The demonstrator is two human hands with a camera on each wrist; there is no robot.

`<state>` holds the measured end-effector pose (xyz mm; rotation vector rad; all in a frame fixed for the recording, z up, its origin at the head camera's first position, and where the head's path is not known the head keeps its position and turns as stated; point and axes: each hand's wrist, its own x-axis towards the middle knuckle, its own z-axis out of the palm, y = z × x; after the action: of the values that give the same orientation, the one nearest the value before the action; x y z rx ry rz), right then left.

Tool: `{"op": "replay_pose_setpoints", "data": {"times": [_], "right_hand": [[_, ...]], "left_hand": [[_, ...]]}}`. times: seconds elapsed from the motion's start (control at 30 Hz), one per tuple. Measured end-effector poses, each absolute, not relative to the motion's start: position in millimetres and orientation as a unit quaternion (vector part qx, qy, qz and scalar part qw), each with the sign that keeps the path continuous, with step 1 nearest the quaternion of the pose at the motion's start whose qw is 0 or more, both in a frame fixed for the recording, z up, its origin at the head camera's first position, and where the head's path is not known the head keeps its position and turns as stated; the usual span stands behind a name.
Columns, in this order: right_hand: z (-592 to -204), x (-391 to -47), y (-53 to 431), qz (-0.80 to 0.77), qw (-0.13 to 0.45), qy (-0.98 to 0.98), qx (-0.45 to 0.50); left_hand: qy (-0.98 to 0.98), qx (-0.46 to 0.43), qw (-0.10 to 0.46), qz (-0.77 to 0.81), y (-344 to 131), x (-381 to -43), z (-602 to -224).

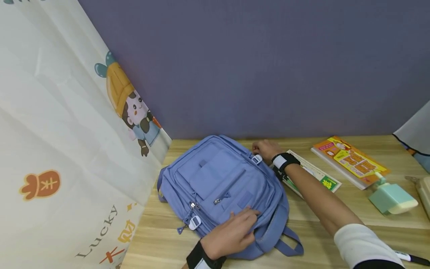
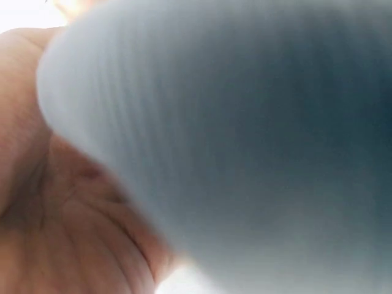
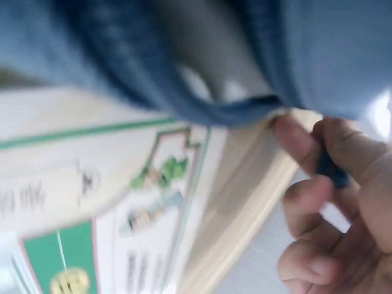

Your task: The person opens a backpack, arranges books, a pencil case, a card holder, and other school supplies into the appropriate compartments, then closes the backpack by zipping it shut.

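Observation:
A blue backpack (image 1: 215, 175) lies front side up on the wooden table. At its far right corner my right hand (image 1: 267, 149) pinches a dark blue zipper pull (image 3: 332, 169) between thumb and fingers; the zipper edge beside it is parted and grey lining shows inside. My left hand (image 1: 233, 231) rests on the near side of the bag, fingers extended over the fabric. Blurred blue cloth fills most of the left wrist view, next to the palm (image 2: 79, 226). White buckles (image 1: 195, 222) sit on the bag's side straps.
Beside the right forearm lies a white and green booklet (image 1: 314, 172), partly under it. Farther right are an orange and yellow book (image 1: 352, 160), a mint green bottle-shaped thing (image 1: 391, 198), a beige case (image 1: 424, 192) and a black-capped marker (image 1: 411, 257). A printed white curtain (image 1: 67, 112) hangs left.

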<state>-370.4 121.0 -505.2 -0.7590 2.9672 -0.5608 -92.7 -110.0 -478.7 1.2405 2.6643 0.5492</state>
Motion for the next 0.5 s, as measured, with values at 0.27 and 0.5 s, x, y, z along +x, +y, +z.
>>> {"op": "replay_pose_setpoints", "data": {"times": [0.27,0.5], "right_hand": [[-467.8,-344.3,178.4,-0.157,0.084,0.967,-0.181],[-463.2,-277.8,232.4,-0.125,0.201,0.964,-0.123]], "left_hand": [[0.891,0.4,0.05,0.21,-109.3,-90.2,-480.8],[0.894,0.394,0.045,0.209,-113.1,-86.6,-481.7]]}}
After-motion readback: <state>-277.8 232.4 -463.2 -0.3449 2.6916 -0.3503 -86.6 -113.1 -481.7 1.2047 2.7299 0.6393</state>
